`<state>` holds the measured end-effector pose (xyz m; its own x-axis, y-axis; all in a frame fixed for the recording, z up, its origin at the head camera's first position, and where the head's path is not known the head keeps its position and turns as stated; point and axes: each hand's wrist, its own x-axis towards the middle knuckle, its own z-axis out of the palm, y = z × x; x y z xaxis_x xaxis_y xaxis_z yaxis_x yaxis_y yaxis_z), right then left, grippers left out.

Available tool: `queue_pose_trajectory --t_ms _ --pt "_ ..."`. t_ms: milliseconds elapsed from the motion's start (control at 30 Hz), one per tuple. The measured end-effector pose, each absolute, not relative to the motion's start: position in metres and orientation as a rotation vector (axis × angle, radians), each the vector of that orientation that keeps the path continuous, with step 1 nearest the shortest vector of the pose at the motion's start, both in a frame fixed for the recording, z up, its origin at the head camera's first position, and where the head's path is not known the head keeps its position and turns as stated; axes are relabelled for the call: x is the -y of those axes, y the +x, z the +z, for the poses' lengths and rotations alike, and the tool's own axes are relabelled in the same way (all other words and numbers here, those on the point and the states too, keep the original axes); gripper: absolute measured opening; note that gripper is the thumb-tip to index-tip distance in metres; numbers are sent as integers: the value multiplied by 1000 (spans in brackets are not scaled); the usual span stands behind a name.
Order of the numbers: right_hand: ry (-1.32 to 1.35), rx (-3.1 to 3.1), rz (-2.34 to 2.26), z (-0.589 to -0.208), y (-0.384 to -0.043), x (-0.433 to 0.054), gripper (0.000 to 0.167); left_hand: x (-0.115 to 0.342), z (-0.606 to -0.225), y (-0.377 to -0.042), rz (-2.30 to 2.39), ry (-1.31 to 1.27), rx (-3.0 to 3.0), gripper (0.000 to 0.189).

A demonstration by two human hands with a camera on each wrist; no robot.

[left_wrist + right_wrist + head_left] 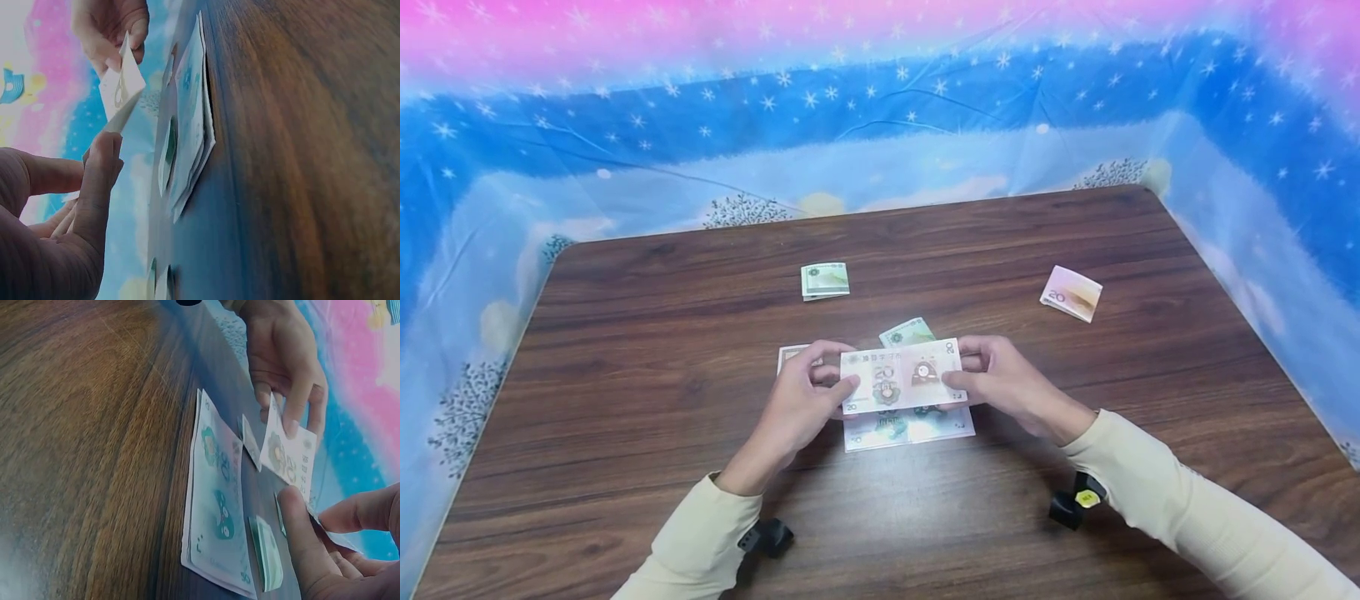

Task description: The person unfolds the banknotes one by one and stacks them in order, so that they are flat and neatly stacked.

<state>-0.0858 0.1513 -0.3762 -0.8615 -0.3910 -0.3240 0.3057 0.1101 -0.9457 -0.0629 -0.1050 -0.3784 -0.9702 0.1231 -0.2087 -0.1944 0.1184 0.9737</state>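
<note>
A pale banknote (917,396) marked 20 is stretched between both hands, face up, above the table. My left hand (801,408) pinches its left end, thumb on top and fingers behind. The right end is pinched the same way by my right hand (1018,387). In the left wrist view the held banknote (122,90) shows a crease. Directly below it lies a small stack of flat banknotes (219,506) with greenish print. A folded green banknote (906,332) sits just behind the stack. Another note (792,353) is partly hidden by my left hand.
Farther back on the brown wooden table (625,400) lies a folded green banknote (825,281). A folded 20 note (1072,293) lies at the back right. A patterned cloth (865,100) surrounds the table's back and sides. Black devices (767,537) are worn at both wrists.
</note>
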Motion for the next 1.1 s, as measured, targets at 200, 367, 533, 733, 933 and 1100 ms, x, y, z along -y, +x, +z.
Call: queue_pose_trajectory --t_ms 200,367,533,733,933,1100 --pt "-68 -1894 -1793 -380 -86 -155 31 107 -381 -64 1905 -107 -2146 29" --pt "-75 -1870 -1800 -382 -85 -158 28 108 -383 -64 1896 -128 -2114 24" --pt "-68 -1914 -1746 -384 -84 -159 23 109 -384 -64 1855 -93 -2147 25" --pt "-101 -2064 -1603 -385 -83 -163 18 112 -383 -60 1555 39 -2373 27" --pt "-171 -2114 -1539 -388 -82 -164 26 113 -378 -57 1344 116 -2469 29" --pt "-221 -2154 -1501 -390 -81 -164 24 112 -379 -57 1224 159 -2527 32"
